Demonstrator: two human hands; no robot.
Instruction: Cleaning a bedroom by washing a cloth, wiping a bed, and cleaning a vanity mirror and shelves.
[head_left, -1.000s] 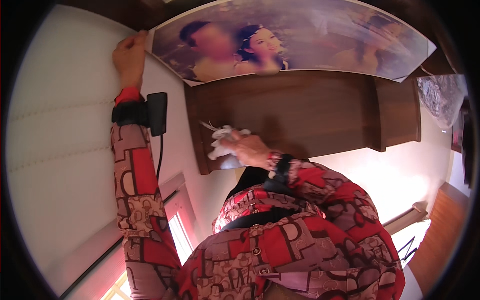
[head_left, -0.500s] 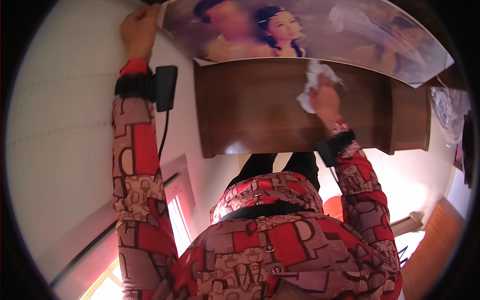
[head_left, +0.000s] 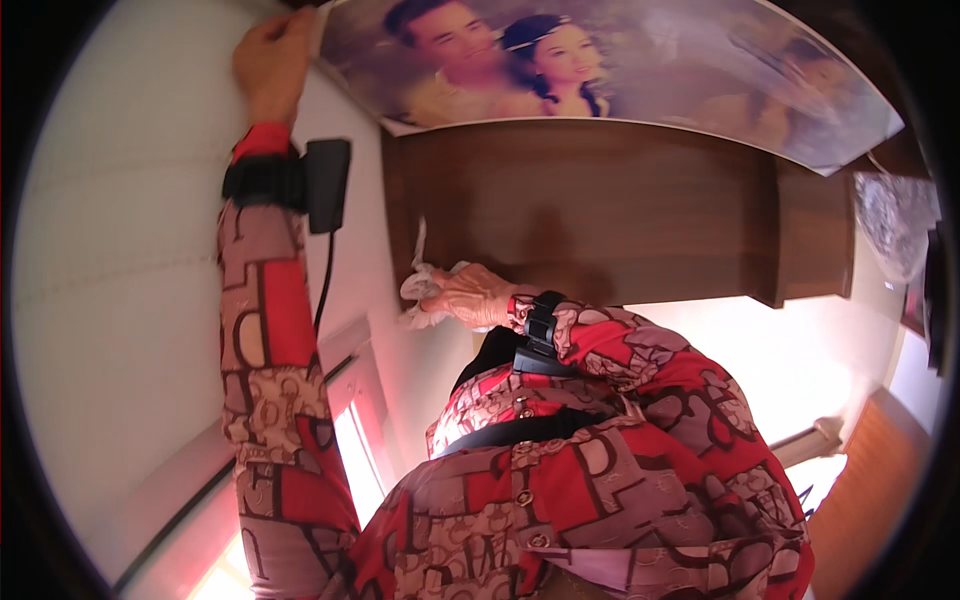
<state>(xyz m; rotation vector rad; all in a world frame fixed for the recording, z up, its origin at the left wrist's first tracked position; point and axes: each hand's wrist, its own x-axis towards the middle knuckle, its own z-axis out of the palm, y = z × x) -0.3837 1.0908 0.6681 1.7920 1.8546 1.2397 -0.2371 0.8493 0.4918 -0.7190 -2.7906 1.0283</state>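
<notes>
My left hand (head_left: 272,68) is closed on the left edge of a large photo print (head_left: 680,80), at the top of the view. The print shows two people side by side, and its glossy front faces me. My right hand (head_left: 470,293) grips a crumpled white tissue (head_left: 425,285) at the front left corner of a dark brown wooden cabinet top (head_left: 620,230). Part of the tissue sticks up beyond my fingers. The print covers the back of the cabinet top.
A pale wall (head_left: 120,200) rises close on the left. Clear plastic wrapping (head_left: 897,225) hangs at the right, beside the cabinet. An orange-brown wooden panel (head_left: 870,480) stands at the lower right. A black device with a cable (head_left: 328,185) sits on my left wrist.
My right hand has swept the tissue from the right part of the cabinet top to its front left corner. My left hand still holds the print, which has barely shifted.
</notes>
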